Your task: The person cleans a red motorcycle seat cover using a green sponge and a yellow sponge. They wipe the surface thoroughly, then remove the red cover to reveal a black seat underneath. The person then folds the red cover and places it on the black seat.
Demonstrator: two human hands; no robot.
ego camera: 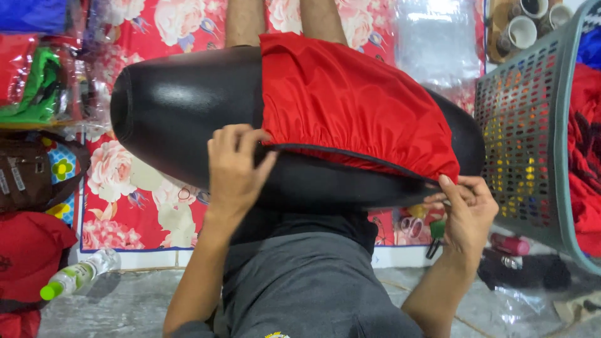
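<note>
The long glossy black padded seat [188, 106] is lying across the person's lap, its underside hidden. A red fabric cover with a dark elastic hem [350, 100] is wrapping its right half. The red floral floor mat [131, 206] is showing beneath, and a grey-green perforated plastic basket [532, 138] is running off frame. The 2 hands are gripping the hem: left hand [235, 172] clamped, right hand [466, 209] pinching.

I have one head view, looking steeply down and close over my lap, hands [350, 188] and the floor [125, 300] beyond.
</note>
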